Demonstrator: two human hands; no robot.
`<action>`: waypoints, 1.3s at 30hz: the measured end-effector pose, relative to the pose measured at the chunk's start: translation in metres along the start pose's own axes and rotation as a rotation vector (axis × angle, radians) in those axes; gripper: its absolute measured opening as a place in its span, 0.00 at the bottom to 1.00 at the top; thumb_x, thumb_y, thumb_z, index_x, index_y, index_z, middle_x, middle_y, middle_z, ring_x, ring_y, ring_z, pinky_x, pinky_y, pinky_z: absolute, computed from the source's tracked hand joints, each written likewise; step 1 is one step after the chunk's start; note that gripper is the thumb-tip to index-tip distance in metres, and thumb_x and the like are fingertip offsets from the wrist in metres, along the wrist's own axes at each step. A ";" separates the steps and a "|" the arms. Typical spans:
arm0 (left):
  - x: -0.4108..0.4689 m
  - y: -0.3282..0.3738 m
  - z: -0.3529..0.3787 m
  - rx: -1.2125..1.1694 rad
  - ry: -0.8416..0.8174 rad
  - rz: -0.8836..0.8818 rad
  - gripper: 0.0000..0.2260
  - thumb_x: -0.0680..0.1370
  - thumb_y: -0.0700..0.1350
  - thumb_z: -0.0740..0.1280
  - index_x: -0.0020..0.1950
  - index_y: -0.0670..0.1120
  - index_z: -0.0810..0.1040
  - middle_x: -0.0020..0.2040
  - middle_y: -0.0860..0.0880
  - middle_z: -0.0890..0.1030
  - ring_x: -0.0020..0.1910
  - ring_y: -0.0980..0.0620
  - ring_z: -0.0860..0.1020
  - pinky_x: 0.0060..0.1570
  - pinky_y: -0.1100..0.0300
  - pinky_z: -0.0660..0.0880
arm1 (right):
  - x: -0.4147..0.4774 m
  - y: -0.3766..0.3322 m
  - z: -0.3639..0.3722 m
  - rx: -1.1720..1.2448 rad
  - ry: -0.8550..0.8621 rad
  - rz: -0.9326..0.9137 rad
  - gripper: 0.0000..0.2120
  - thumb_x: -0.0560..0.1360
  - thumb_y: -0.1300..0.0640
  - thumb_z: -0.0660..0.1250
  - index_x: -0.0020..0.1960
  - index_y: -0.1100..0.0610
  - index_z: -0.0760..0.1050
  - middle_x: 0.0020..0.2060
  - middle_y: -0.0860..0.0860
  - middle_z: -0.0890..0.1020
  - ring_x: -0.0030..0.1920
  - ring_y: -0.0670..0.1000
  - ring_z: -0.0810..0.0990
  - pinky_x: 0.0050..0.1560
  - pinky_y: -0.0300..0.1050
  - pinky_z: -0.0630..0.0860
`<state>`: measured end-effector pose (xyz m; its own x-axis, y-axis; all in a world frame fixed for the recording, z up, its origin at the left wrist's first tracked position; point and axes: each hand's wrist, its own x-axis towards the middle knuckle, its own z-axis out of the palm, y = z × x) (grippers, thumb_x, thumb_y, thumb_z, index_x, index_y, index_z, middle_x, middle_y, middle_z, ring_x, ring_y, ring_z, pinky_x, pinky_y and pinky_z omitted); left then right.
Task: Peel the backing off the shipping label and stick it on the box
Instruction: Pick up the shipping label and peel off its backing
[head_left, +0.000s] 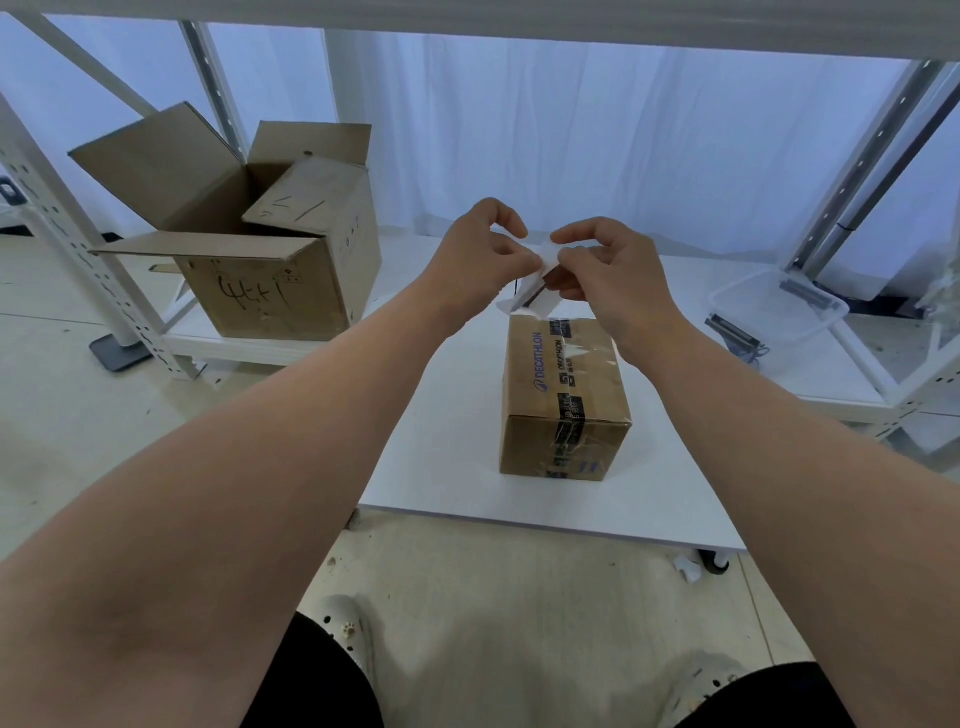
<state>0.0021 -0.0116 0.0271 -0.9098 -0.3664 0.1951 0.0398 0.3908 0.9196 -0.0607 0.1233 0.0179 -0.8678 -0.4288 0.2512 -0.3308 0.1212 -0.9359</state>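
A small sealed brown cardboard box (563, 395) with blue print and clear tape stands on the low white table (441, 467). Both hands hover above its far end, holding a small white shipping label (535, 288). My left hand (480, 254) pinches the label's upper left part. My right hand (602, 270) pinches its top edge from the right. The label hangs down between the fingers with a dark strip showing near its lower part. Fingers hide most of it, so I cannot tell whether the backing is separated.
A large open cardboard box (260, 249) with handwritten marks sits on the low shelf at the left. A clear plastic tub (774, 312) rests on the shelf at the right. White metal rack posts (67, 228) stand on both sides. My feet are below the table edge.
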 end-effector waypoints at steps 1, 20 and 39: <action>0.000 0.000 -0.001 -0.004 0.006 -0.005 0.11 0.73 0.39 0.69 0.49 0.46 0.69 0.41 0.46 0.85 0.43 0.46 0.80 0.33 0.63 0.69 | 0.000 0.000 -0.001 -0.011 -0.006 -0.008 0.09 0.75 0.64 0.62 0.52 0.56 0.77 0.35 0.52 0.83 0.37 0.46 0.82 0.45 0.42 0.79; 0.002 -0.001 -0.016 0.097 -0.126 -0.034 0.09 0.74 0.41 0.69 0.42 0.48 0.68 0.46 0.33 0.82 0.35 0.51 0.71 0.28 0.64 0.63 | 0.003 0.016 -0.009 -0.395 -0.068 -0.279 0.03 0.73 0.59 0.68 0.42 0.53 0.74 0.40 0.46 0.79 0.41 0.45 0.76 0.42 0.37 0.71; 0.000 0.001 -0.021 0.183 -0.271 0.010 0.08 0.76 0.41 0.68 0.44 0.49 0.69 0.35 0.57 0.84 0.40 0.56 0.77 0.37 0.59 0.69 | 0.004 0.018 -0.007 -0.433 -0.120 -0.300 0.04 0.73 0.56 0.69 0.43 0.52 0.75 0.43 0.46 0.77 0.47 0.48 0.76 0.50 0.47 0.76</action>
<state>0.0104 -0.0291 0.0353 -0.9876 -0.1333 0.0832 -0.0035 0.5476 0.8367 -0.0725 0.1302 0.0036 -0.6714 -0.5977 0.4380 -0.7022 0.3244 -0.6337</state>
